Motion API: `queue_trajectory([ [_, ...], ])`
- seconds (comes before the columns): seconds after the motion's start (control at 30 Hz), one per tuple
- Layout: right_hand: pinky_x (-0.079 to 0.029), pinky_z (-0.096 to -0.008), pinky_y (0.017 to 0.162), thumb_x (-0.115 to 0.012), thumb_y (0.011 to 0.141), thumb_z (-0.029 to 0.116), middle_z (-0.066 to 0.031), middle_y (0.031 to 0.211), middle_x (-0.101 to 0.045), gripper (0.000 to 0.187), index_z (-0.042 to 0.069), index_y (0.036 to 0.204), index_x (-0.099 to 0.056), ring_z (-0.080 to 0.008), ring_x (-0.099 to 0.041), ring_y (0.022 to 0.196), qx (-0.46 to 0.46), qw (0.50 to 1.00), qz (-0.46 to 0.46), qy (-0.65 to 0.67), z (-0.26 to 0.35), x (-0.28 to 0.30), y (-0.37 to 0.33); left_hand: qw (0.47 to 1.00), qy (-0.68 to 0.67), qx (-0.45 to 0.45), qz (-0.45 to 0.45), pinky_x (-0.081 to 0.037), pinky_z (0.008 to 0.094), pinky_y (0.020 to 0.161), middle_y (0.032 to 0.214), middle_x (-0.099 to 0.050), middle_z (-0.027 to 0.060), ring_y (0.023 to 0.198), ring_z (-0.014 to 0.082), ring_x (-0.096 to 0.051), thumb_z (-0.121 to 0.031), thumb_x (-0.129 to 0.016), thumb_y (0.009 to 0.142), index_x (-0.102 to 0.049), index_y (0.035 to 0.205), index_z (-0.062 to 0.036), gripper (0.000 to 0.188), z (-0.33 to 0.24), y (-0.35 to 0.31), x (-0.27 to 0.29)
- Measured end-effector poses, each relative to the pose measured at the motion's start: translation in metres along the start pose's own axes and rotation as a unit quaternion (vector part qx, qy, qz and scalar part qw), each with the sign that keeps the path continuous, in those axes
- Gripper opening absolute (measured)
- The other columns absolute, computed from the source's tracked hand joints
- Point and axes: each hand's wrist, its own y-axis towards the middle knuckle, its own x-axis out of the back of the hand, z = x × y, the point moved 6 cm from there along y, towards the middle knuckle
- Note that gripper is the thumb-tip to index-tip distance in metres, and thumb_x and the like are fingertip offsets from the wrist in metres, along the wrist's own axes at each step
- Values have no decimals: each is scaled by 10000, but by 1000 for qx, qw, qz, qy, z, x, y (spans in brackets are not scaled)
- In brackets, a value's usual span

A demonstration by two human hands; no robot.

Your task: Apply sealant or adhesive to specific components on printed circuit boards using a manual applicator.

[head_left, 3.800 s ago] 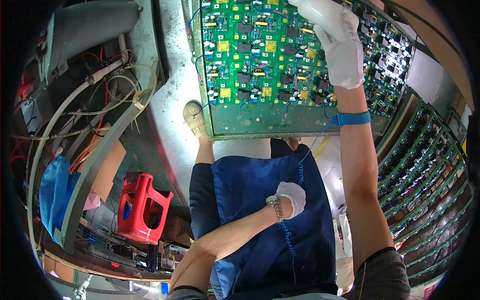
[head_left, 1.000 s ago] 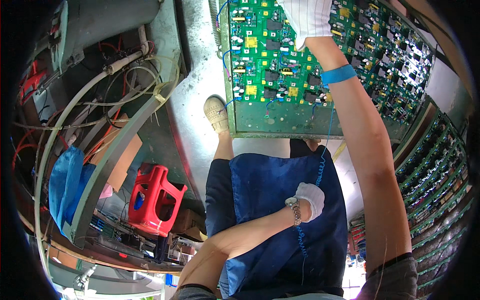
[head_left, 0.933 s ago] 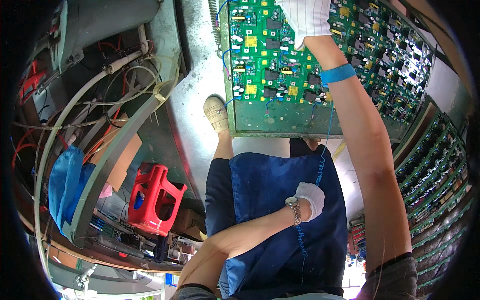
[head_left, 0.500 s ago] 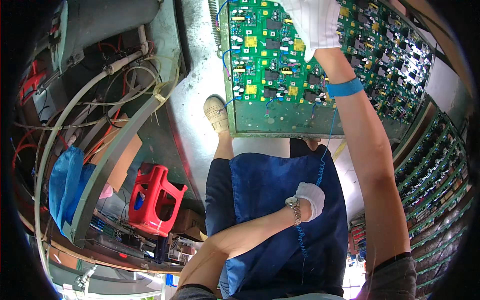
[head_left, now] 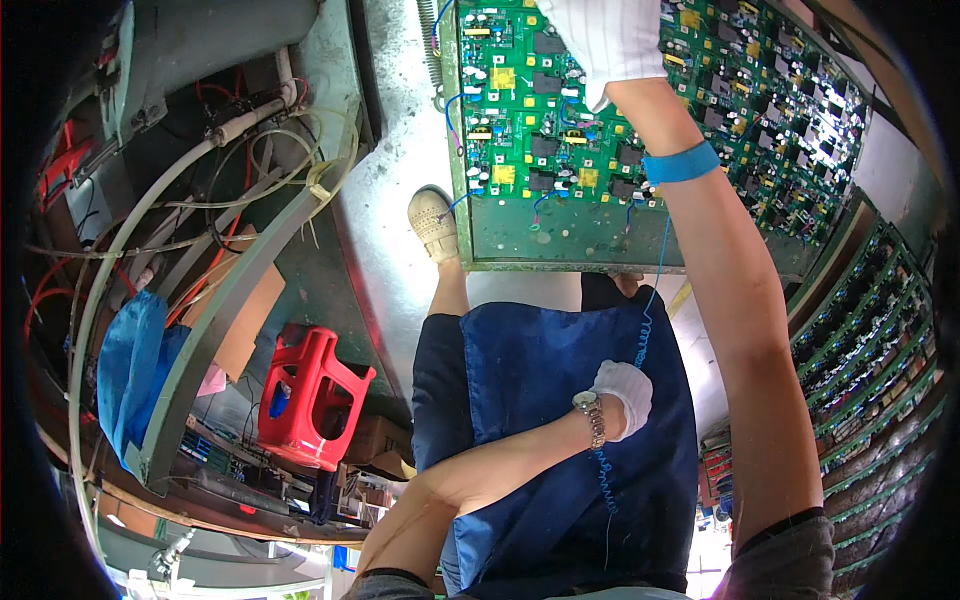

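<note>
My right hand [head_left: 615, 42], in a white ribbed glove, reaches over a panel of green circuit boards [head_left: 515, 120]. The top edge of the picture cuts off its fingers. A blue wrist strap [head_left: 684, 165] circles that wrist, and a coiled blue cord [head_left: 643, 345] hangs from it toward my lap. My left hand [head_left: 622, 390], also gloved, lies closed and rounded on the dark blue apron [head_left: 535, 350]. The cord runs behind this hand and comes out below the forearm; whether the fingers grip it is hidden. A metal watch [head_left: 590, 418] sits on my left wrist.
The boards lie on a dark green metal surface [head_left: 580, 240] with a raised edge. Racks of boards [head_left: 870, 370] stand at right. At left are a red plastic stool [head_left: 312, 398], a grey metal frame [head_left: 225, 335] and loose hoses [head_left: 120, 250]. A shoe [head_left: 432, 222] rests on the floor.
My right hand has shifted a little left and farther away over the boards. The left hand has barely moved, staying on the apron.
</note>
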Motion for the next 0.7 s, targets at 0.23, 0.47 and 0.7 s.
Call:
queue_trajectory([
  [0.23, -480, -443, 770, -584, 895, 288, -178, 959, -611, 296, 41, 1059, -593, -368, -603, 909, -102, 992, -28, -65, -52, -4, -25, 1000, -14, 3, -5, -514, 421, 676, 792, -710, 96, 773, 265, -689, -282, -549, 902, -739, 778, -113, 283, 3, 1, -5],
  [0.47, -471, -446, 770, -580, 916, 351, -195, 976, -622, 361, 20, 1060, -597, -371, -592, 896, -137, 985, -34, 103, -55, 6, -38, 1000, -10, 9, 3, -515, 424, 682, 785, -707, 101, 769, 273, -688, -278, -554, 895, -737, 780, -106, 276, 3, 2, -8],
  [0.7, -511, -387, 707, -580, 934, 291, -143, 970, -653, 303, 11, 1044, -613, -278, -632, 866, -258, 955, -10, 145, -60, 5, -42, 1000, -12, 9, -7, -519, 424, 685, 793, -708, 104, 785, 279, -689, -275, -553, 893, -738, 777, -106, 276, 2, 4, -12],
])
